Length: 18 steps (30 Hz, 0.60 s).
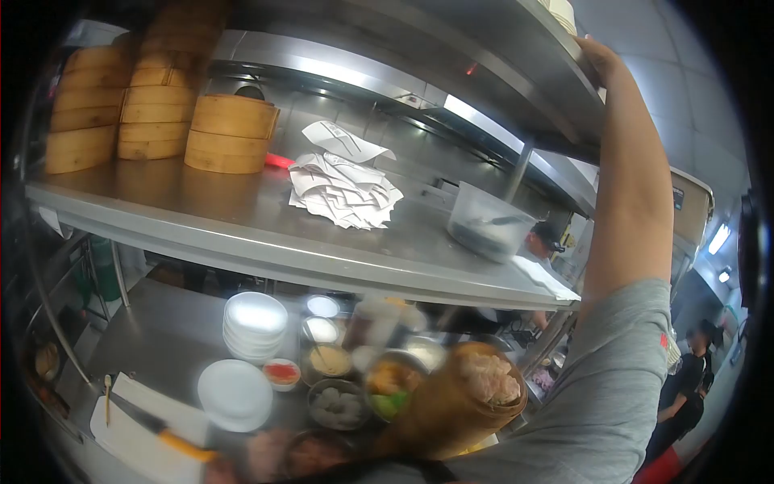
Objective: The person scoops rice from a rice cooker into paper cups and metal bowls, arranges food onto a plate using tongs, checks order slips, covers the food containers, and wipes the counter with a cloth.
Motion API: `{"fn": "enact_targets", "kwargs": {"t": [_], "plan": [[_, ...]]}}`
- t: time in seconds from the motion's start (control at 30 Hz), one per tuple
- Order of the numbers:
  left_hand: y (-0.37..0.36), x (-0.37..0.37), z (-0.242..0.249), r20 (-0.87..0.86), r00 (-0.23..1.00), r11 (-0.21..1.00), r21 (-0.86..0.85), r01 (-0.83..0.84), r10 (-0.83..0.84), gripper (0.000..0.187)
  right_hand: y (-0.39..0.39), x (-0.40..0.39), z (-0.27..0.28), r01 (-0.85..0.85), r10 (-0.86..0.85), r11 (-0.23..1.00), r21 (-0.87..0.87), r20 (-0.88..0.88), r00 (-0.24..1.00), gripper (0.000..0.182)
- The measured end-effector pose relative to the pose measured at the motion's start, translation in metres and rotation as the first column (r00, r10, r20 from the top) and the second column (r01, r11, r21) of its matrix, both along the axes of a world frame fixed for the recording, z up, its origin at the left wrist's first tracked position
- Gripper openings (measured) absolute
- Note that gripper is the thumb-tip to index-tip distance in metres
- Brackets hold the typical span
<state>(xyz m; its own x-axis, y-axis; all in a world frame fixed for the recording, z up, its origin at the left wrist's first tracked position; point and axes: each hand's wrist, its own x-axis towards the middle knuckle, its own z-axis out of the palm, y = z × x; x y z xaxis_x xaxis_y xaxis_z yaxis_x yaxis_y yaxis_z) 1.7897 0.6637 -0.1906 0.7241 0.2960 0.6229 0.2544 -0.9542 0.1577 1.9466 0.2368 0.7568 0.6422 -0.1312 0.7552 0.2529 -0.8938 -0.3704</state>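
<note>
My right hand (597, 60) is raised high at the edge of the metal upper shelf (500, 64). Its fingers are mostly hidden, close to a stack of white dishes (559, 13); whether they grip anything does not show. A grey sleeve covers the upper arm. Below the arm stands a tall bamboo steamer stack (439, 407) with pale pink dumplings (492, 379) on top. At the bottom edge, a blurred pinkish shape (268, 453) may be my left hand, beside a blurred bowl of reddish food (318, 456).
Bamboo steamers (230, 133), a heap of paper slips (345, 189) and a clear plastic tub (490, 222) stand on the middle shelf. Below are stacked white plates (255, 323), bowls of food (337, 403) and an orange-handled knife (181, 444). Another person (689, 379) stands at right.
</note>
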Motion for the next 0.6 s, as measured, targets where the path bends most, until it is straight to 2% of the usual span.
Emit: {"fn": "enact_targets", "kwargs": {"t": [0.07, 0.13, 0.23, 0.27, 0.33, 0.4, 0.43, 0.5, 0.53, 0.6], "plan": [[-0.002, -0.002, 0.009, -0.084, 0.995, 0.995, -0.088, 0.038, -0.046, 0.062, 0.005, -0.009, 0.005, -0.056, 0.056, 0.998, 0.008, -0.167, 0.984, 0.105], [0.0, -0.004, 0.012, -0.169, 0.984, 0.99, -0.134, 0.041, -0.063, 0.064, 0.007, -0.013, -0.002, -0.09, 0.092, 0.996, 0.021, -0.17, 0.981, 0.099], [0.0, -0.007, 0.018, -0.211, 0.974, 0.988, -0.144, 0.057, -0.087, 0.066, 0.026, -0.016, -0.024, -0.044, 0.044, 0.997, 0.064, -0.006, 0.999, 0.093], [0.0, -0.008, 0.016, -0.21, 0.974, 0.988, -0.143, 0.06, -0.089, 0.066, 0.059, -0.029, -0.045, 0.015, -0.015, 0.994, 0.107, -0.005, 1.0, 0.096], [0.004, -0.005, 0.011, -0.202, 0.975, 0.989, -0.132, 0.072, -0.098, 0.066, 0.055, -0.037, -0.046, -0.031, 0.025, 0.988, 0.154, 0.043, 0.999, 0.101], [0.004, -0.006, 0.021, -0.256, 0.958, 0.982, -0.17, 0.088, -0.13, 0.067, 0.0, -0.013, -0.012, -0.248, 0.231, 0.96, 0.127, 0.134, 0.964, 0.106], [0.003, -0.01, 0.024, -0.284, 0.948, 0.977, -0.19, 0.091, -0.144, 0.068, -0.007, 0.002, -0.004, -0.204, 0.184, 0.976, 0.079, 0.207, 0.961, 0.103], [0.011, -0.006, 0.013, -0.219, 0.959, 0.976, -0.163, 0.147, -0.181, 0.071, -0.016, 0.028, 0.007, -0.108, 0.101, 0.994, -0.002, 0.36, 0.927, 0.097], [0.011, -0.006, 0.016, -0.186, 0.962, 0.974, -0.147, 0.173, -0.199, 0.073, -0.012, 0.024, 0.005, -0.108, 0.105, 0.994, -0.018, 0.427, 0.898, 0.095], [0.009, -0.01, 0.024, -0.233, 0.951, 0.969, -0.19, 0.159, -0.202, 0.081, -0.008, 0.016, -0.004, -0.152, 0.145, 0.988, -0.032, 0.544, 0.826, 0.094]]}}
